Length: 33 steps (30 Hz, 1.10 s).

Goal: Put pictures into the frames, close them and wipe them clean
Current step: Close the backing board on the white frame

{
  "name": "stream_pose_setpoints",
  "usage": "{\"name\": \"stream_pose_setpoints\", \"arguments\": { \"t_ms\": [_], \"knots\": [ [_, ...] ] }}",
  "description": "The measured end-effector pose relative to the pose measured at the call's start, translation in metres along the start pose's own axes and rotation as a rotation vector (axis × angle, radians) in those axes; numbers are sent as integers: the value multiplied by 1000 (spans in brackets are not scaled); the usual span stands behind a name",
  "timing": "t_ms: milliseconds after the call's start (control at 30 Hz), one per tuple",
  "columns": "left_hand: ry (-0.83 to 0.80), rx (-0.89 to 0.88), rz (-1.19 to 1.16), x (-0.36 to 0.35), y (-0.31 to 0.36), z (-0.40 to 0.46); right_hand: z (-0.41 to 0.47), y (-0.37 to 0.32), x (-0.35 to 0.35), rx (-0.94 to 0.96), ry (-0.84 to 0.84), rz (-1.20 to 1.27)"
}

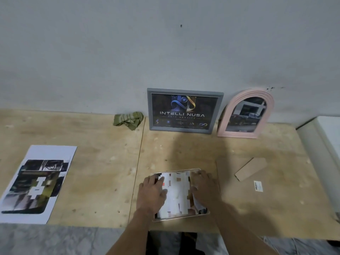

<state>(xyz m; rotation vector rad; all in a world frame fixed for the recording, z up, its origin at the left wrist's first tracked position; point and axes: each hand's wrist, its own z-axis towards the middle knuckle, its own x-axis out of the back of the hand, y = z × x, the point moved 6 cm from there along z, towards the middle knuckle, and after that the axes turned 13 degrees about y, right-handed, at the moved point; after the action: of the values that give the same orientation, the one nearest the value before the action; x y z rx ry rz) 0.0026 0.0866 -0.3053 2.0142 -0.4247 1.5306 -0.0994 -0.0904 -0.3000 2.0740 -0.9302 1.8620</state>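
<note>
Hands flat on the work — left hand (153,190) and right hand (202,186) both press palm-down on a sheet (176,194) lying in an open frame (184,217) on the plywood surface (103,172). Neither grip is closed on anything: fingers are spread and laid on the paper, left along its left edge, right along its right edge, where the paper curls up a little under the palm. The sheet itself is blurred, so its print cannot be read.

Just right of the right hand lies a brown backing board (266,196), flat, with a small cardboard piece (251,169) on it and a barcode sticker (258,186) near that. Well ahead of both hands, a grey frame (184,111) already holding a dark picture leans upright against the wall (165,43) — beside it, further right, a pink arched mirror (245,115) leans the same way. Ahead and left of the left hand sits a crumpled green cloth (128,119), touching nothing else. Far out to the left, a printed page (36,183) lies flat near the surface's front edge.
</note>
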Motion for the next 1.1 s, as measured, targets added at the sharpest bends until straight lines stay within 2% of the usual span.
{"name": "stream_pose_setpoints", "arguments": {
  "t_ms": [100,267,500,667,767,867,967,1100],
  "knots": [
    [-61,6,66,-6,6,2,1,-4,-11,45,-63,-54],
    [-118,52,169,-7,15,9,6,-4,-16,23,-77,-84],
    [-82,109,184,-5,24,7,7,-7,-14,-1,-43,-68],
    [44,92,86,-4,39,5,2,10,2,-11,60,12],
    [93,13,1,-8,70,16,-1,55,18,-209,117,81],
    [-9,21,-239,-20,112,30,-9,116,37,-390,207,138],
    [-113,139,-449,-31,163,39,-26,185,50,-594,191,81],
    [-241,330,-481,-52,211,48,-42,250,52,-800,90,116]
  ]
}}
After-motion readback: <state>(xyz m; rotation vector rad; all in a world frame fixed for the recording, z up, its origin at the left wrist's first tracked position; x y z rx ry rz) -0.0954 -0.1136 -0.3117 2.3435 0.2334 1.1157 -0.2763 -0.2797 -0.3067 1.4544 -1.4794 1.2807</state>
